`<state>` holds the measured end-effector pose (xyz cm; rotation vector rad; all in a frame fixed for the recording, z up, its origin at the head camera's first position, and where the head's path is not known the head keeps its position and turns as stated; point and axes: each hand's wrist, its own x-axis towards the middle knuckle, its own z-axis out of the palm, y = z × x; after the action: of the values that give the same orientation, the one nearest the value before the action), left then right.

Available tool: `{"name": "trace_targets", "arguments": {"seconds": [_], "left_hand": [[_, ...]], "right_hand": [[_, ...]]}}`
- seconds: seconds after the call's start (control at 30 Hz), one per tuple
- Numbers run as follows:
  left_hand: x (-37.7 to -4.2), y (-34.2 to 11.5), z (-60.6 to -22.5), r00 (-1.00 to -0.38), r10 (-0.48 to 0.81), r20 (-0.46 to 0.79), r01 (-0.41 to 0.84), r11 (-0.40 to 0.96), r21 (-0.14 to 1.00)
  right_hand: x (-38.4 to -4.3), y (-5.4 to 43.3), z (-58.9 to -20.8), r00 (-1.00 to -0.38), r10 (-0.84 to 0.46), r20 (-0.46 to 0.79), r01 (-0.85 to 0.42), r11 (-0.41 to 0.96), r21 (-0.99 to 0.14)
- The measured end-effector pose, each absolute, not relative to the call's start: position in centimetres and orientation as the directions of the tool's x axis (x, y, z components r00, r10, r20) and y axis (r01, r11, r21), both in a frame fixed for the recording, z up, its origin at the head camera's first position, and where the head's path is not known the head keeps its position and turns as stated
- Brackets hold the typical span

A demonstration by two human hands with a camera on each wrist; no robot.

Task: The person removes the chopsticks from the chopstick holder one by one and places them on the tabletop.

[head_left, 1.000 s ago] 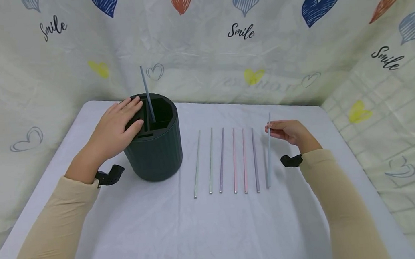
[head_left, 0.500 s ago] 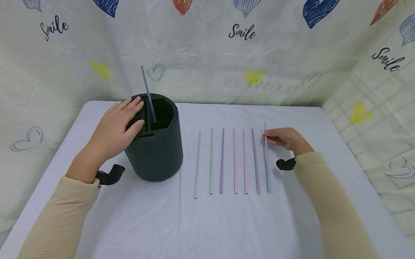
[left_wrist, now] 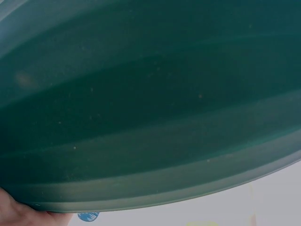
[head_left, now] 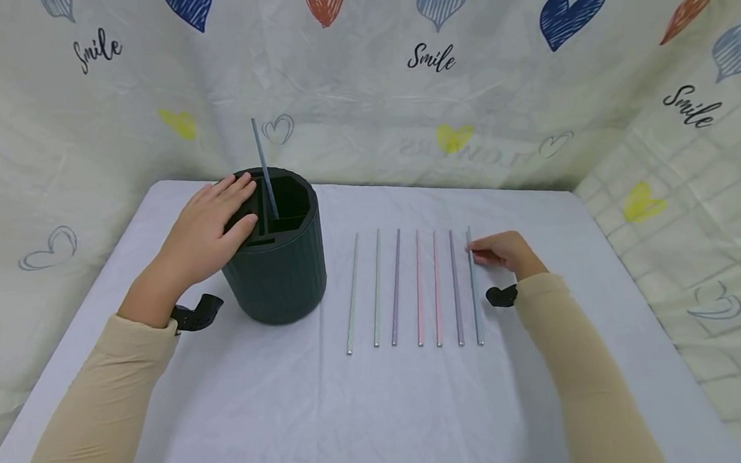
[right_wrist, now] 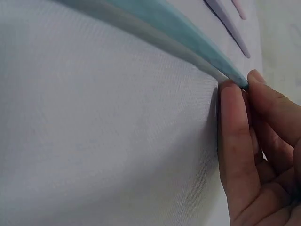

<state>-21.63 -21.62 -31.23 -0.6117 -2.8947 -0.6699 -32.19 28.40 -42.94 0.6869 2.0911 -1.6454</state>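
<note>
My right hand (head_left: pixel 504 252) pinches a light blue chopstick (head_left: pixel 476 296) near its thin far end, at the right end of a row. In the right wrist view, thumb and fingertips meet at the tip of this chopstick (right_wrist: pixel 188 35), low over the white cloth. My left hand (head_left: pixel 205 229) rests over the left side of a dark green utensil holder (head_left: pixel 277 281), its fingers stretched across the rim. The holder's ribbed wall (left_wrist: pixel 150 103) fills the left wrist view. Another blue chopstick (head_left: pixel 262 156) stands tilted in the holder's right compartment.
Left of the held chopstick lie a purple chopstick (head_left: pixel 456 290), two pink ones (head_left: pixel 437 291), another purple one (head_left: pixel 397 290) and two green ones (head_left: pixel 377 288), roughly parallel. The white-covered table (head_left: pixel 384 424) meets a heart-printed cloth backdrop (head_left: pixel 367 88) behind and to the right.
My right hand has moved left and down, bringing the blue chopstick to the table beside the purple one. The left hand and the holder have stayed in place.
</note>
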Motion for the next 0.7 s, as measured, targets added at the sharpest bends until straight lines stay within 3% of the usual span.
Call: {"name": "trace_targets", "arguments": {"seconds": [0.17,0.33,0.5,0.7], "left_hand": [[-21.6,-21.7,-31.3,-0.916,0.353,0.188,0.400,0.824,0.400],[-21.5,-21.5,-30.9,-0.922,0.343,0.179,0.387,0.830,0.403],[-21.4,-21.5,-30.8,-0.924,0.342,0.172,0.383,0.832,0.401],[-21.4,-21.6,-30.9,-0.924,0.343,0.168,0.381,0.834,0.399]], "right_hand": [[-32.4,27.9,-42.9,-0.825,0.182,-0.535,0.565,0.257,-0.784],[-32.9,27.0,-41.5,-0.880,0.210,-0.427,0.469,0.225,-0.854],[-33.4,23.8,-38.3,-0.941,0.145,-0.307,0.325,0.128,-0.937],[-33.8,17.9,-35.8,-0.973,-0.002,-0.232,0.228,0.176,-0.957]]}}
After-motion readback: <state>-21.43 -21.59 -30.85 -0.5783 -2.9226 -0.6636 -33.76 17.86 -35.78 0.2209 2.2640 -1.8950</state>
